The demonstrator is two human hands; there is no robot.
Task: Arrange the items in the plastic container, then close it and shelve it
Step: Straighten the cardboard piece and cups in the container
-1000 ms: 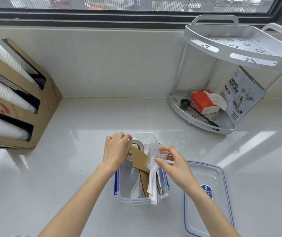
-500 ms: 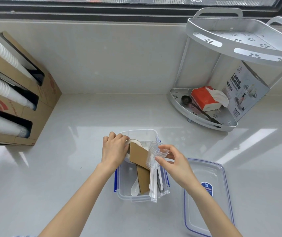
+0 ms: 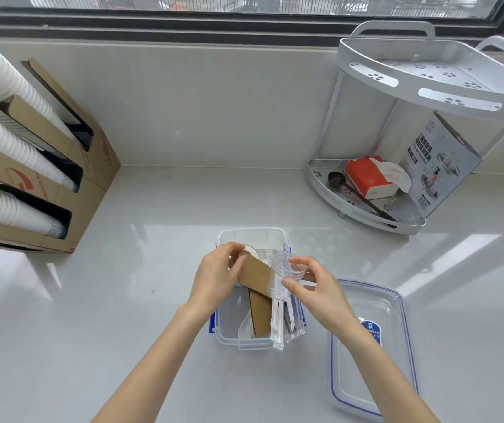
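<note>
Head view: left hand (image 3: 217, 277) grips cardboard sleeve (image 3: 257, 274) over plastic container (image 3: 252, 341); right hand (image 3: 316, 288) pinches clear cups (image 3: 286, 265).

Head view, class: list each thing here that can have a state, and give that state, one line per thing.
plastic container: open, lid off, items inside
lid: off, flat on the counter right of the container
clear cups: held by the right hand over the container
brown cardboard sleeve: tilted, gripped by the left hand
tissue pack: open, tissue sticking out
upper shelf tier: holds nothing visible
</note>
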